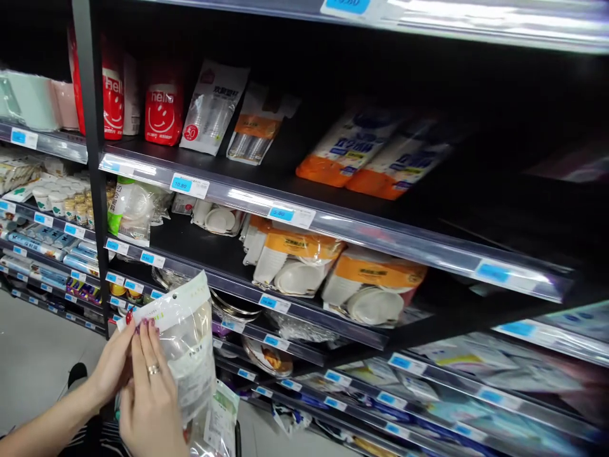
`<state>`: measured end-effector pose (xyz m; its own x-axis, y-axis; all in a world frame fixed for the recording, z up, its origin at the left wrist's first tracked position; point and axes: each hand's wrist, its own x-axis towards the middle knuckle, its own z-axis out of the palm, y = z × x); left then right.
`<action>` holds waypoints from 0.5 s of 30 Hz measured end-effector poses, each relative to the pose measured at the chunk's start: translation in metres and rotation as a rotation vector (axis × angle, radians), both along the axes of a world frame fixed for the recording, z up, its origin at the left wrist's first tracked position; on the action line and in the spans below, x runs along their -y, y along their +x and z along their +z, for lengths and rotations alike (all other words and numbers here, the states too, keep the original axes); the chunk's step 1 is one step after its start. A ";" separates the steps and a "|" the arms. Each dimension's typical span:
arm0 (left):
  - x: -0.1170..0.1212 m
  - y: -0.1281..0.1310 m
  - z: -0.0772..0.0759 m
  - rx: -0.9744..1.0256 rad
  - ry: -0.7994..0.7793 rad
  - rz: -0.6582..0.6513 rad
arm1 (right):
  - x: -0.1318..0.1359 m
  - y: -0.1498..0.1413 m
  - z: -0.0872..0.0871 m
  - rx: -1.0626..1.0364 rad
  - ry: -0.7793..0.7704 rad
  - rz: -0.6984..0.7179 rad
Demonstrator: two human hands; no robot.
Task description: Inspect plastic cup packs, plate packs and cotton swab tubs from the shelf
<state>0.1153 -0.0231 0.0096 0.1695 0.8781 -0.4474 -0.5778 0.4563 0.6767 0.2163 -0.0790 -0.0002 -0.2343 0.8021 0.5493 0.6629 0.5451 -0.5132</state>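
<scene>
A clear plastic packet (190,355) with a pale header and a hang hole is tilted in front of me at the lower left. Whitish contents show through it, but their kind is unclear. My left hand (108,362) is closed on the packet's left upper edge, its fingers partly hidden behind the other hand. Beside it, my right hand (151,393), wearing a ring, has its fingers pressed together over the same edge and header. Just below the packet is another clear package (221,416) with a white and green label.
Shelves with price tags (189,185) run across the view. On them stand red cup packs (163,114), clear cup packs (214,108), orange-and-white packs (352,149) and bags of white tableware (299,260). Pale floor (38,343) shows at the left.
</scene>
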 end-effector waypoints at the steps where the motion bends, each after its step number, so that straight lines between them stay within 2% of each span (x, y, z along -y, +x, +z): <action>1: -0.003 0.000 0.003 0.055 -0.018 0.006 | -0.001 0.009 0.004 -0.020 0.012 0.008; 2: -0.006 -0.001 0.006 0.104 -0.022 0.000 | -0.004 0.020 0.007 -0.084 0.048 -0.049; 4: -0.008 -0.004 0.013 0.153 0.009 -0.043 | -0.013 0.045 0.006 -0.287 0.107 -0.317; 5: -0.009 -0.006 0.016 0.159 0.021 -0.065 | -0.019 0.059 0.003 -0.412 0.098 -0.453; 6: -0.009 -0.008 0.019 0.165 0.022 -0.083 | -0.024 0.071 -0.001 -0.533 0.042 -0.521; 7: -0.010 -0.010 0.021 0.174 0.015 -0.102 | -0.030 0.082 -0.007 -0.643 -0.064 -0.505; 9: -0.011 -0.015 0.024 0.199 0.002 -0.137 | -0.037 0.098 -0.019 -0.843 -0.318 -0.325; 11: -0.013 -0.018 0.026 0.221 -0.008 -0.180 | -0.040 0.104 -0.029 -1.001 -0.471 -0.180; 15: -0.017 -0.021 0.026 0.261 -0.027 -0.239 | -0.036 0.099 -0.040 -1.178 -0.500 -0.184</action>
